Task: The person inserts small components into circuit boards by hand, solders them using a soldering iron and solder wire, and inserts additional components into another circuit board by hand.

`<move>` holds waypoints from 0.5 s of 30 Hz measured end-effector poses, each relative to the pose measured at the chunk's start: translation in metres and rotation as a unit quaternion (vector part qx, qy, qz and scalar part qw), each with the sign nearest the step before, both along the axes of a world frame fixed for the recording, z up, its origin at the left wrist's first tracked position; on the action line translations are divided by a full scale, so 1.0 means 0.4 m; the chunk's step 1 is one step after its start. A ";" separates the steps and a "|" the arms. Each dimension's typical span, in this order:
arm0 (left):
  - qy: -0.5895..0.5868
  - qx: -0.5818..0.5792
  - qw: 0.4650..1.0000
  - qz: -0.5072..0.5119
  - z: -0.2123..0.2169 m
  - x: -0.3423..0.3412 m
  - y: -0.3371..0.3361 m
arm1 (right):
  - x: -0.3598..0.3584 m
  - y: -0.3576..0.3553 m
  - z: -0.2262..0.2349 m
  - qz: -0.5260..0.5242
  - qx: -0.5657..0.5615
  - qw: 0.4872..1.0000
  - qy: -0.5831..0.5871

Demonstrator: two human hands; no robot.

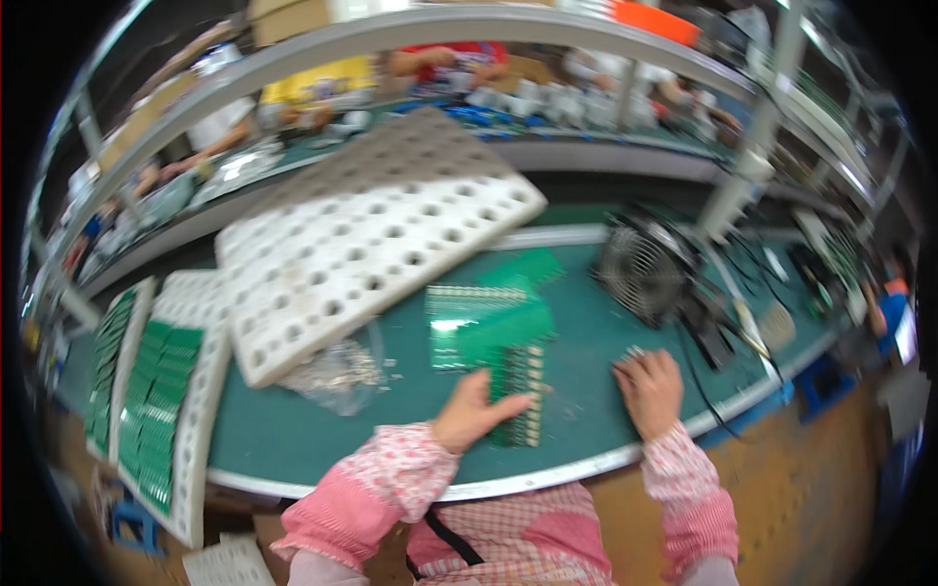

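My left hand point(471, 414) grips a narrow green circuit board panel point(516, 376) at its left edge, with the thumb over its face. A row of pale components runs down the panel's right side. My right hand point(651, 393) rests on the green mat, fingers curled together by a few small light-coloured parts point(634, 353). Whether a part is between those fingertips is too small to tell. Beyond the panel lie more flat green circuit boards point(479, 327), overlapping. A clear plastic bag point(344, 376) of small whitish parts lies to the left, with a few loose ones beside it.
A big white foam sheet with holes point(381, 234) leans across the back left. Foam trays of green boards point(161, 391) stand at far left. A black fan point(645, 266) and cables occupy the right. Above runs a metal rail point(391, 34); people work at a bench beyond.
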State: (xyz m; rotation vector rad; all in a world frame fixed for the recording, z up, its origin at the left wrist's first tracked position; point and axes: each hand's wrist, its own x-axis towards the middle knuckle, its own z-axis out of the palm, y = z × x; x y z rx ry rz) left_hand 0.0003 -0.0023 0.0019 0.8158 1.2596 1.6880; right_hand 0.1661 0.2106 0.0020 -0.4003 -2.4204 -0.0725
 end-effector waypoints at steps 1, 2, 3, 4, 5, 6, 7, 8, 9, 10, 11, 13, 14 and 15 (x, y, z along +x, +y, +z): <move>-0.032 0.017 0.999 -0.019 0.005 -0.001 0.004 | 0.004 0.002 -0.004 -0.004 0.000 1.000 0.005; -0.081 0.013 0.996 -0.027 0.013 -0.001 0.002 | 0.004 0.000 -0.003 -0.003 0.006 1.000 0.010; -0.077 0.006 0.997 -0.018 0.001 -0.003 -0.004 | 0.003 -0.005 0.000 0.005 -0.003 1.000 -0.005; -0.078 -0.001 0.997 -0.021 -0.006 -0.005 -0.003 | 0.000 -0.013 0.000 0.018 0.000 1.000 -0.003; -0.077 0.002 0.997 -0.010 -0.008 -0.011 -0.009 | -0.004 -0.018 -0.001 0.030 -0.028 0.999 0.014; -0.063 -0.007 0.998 0.002 -0.004 -0.010 -0.010 | -0.004 -0.020 0.003 0.035 -0.057 0.997 0.029; -0.050 -0.016 0.999 0.011 -0.002 -0.008 -0.010 | -0.009 -0.032 0.010 0.057 -0.091 0.993 0.051; -0.053 -0.015 0.998 0.012 -0.001 -0.009 -0.011 | -0.016 -0.043 0.013 0.058 -0.091 0.993 0.049; -0.051 -0.005 0.999 0.015 0.001 -0.011 -0.013 | -0.017 -0.056 0.016 0.064 -0.194 0.978 0.052; -0.049 0.003 0.999 0.018 0.003 -0.013 -0.015 | -0.018 -0.072 0.020 0.069 -0.295 0.951 0.056; -0.024 0.002 0.999 0.021 0.006 -0.016 -0.017 | -0.029 -0.089 0.035 0.089 -0.310 0.945 0.062; -0.031 0.008 0.999 0.029 -0.001 -0.014 -0.015 | -0.046 -0.106 0.039 0.093 -0.359 0.928 0.046; -0.035 0.015 0.998 0.040 -0.003 -0.012 -0.015 | -0.050 -0.112 0.039 0.101 -0.405 0.908 0.031; -0.044 0.017 0.998 0.040 0.005 -0.013 -0.013 | -0.056 -0.111 0.032 0.102 -0.393 0.914 0.026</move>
